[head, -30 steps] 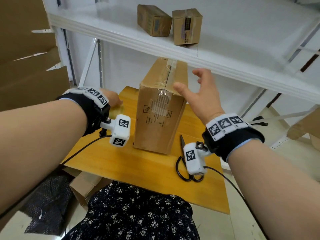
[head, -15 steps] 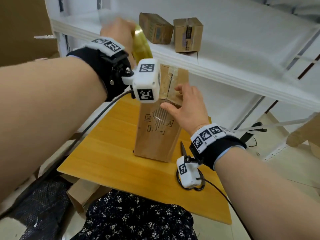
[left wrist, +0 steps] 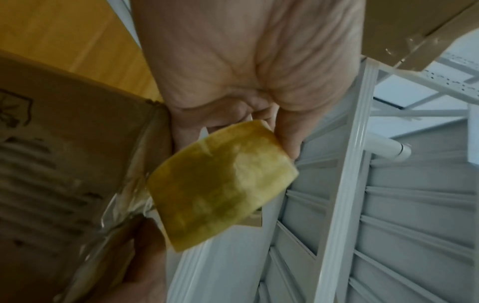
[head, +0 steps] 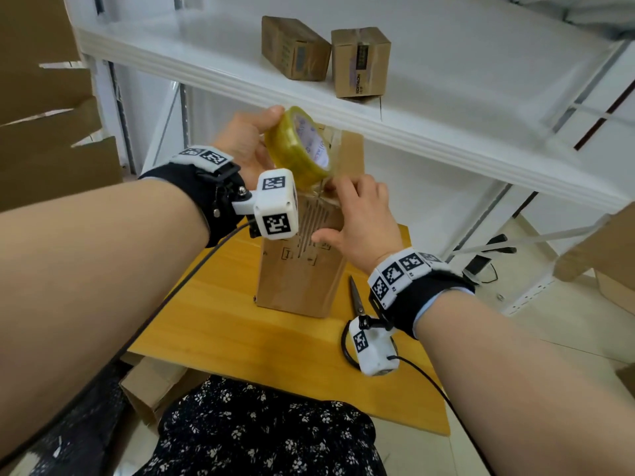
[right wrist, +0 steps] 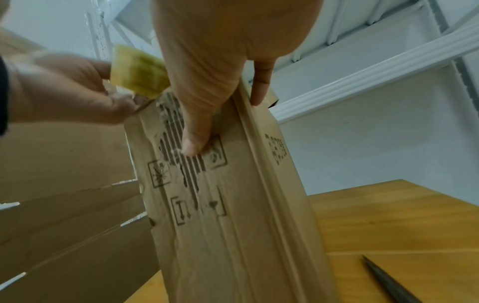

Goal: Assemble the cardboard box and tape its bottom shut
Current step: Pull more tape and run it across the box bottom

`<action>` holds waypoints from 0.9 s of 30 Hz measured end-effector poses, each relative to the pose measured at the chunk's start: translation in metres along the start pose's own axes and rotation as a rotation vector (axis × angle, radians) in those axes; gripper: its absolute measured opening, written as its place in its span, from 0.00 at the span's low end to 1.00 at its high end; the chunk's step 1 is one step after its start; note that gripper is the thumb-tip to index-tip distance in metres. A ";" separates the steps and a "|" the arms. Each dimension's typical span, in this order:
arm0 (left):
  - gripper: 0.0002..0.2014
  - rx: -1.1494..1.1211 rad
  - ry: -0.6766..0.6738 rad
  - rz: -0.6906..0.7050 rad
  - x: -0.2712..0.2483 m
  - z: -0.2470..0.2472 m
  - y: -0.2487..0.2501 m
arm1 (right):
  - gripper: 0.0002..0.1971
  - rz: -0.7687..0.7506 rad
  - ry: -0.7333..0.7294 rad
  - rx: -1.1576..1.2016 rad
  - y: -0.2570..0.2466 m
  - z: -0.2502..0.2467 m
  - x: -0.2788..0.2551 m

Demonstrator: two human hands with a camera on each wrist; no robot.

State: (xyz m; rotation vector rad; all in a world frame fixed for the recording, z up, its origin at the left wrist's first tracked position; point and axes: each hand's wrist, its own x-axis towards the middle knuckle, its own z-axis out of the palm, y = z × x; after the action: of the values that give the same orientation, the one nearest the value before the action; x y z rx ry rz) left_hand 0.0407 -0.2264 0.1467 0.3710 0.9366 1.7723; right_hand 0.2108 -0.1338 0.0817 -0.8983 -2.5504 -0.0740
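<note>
Standing upright near the desk's (head: 213,341) far edge, the box (head: 302,280) is steadied by the right hand (head: 357,218), thumb pressed flat on its near face; the tape roll (head: 299,146), gripped in the left hand (head: 244,139), is held touching the box's top near edge, just left of the right hand.

Head view: looks forward and down from above onto the tall brown cardboard box (head: 302,269) standing on the yellow wooden table (head: 275,355).
Left wrist view: very near, looks along the left hand (left wrist: 246,82) upward beside the box.
Right wrist view: close, faces up the box's printed side from near the table.
Shared: all three show the box and the yellowish tape roll (head: 299,146).
</note>
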 end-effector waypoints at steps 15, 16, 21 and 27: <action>0.13 -0.041 0.041 0.011 0.005 -0.009 -0.001 | 0.46 0.027 0.063 -0.180 -0.013 0.009 -0.003; 0.13 -0.038 0.037 0.009 0.004 -0.008 -0.002 | 0.46 0.010 0.025 -0.173 -0.010 0.006 -0.003; 0.16 -0.060 0.053 0.030 0.006 -0.007 -0.002 | 0.37 0.064 -0.067 0.093 -0.002 -0.012 0.004; 0.13 -0.055 0.048 0.038 0.006 -0.007 -0.002 | 0.23 0.072 0.067 0.047 -0.010 0.002 0.000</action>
State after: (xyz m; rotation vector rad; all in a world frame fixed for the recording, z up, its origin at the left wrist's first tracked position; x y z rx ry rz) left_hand 0.0358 -0.2235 0.1396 0.3139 0.9181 1.8451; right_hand 0.2036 -0.1413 0.0805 -0.9530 -2.4452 -0.0217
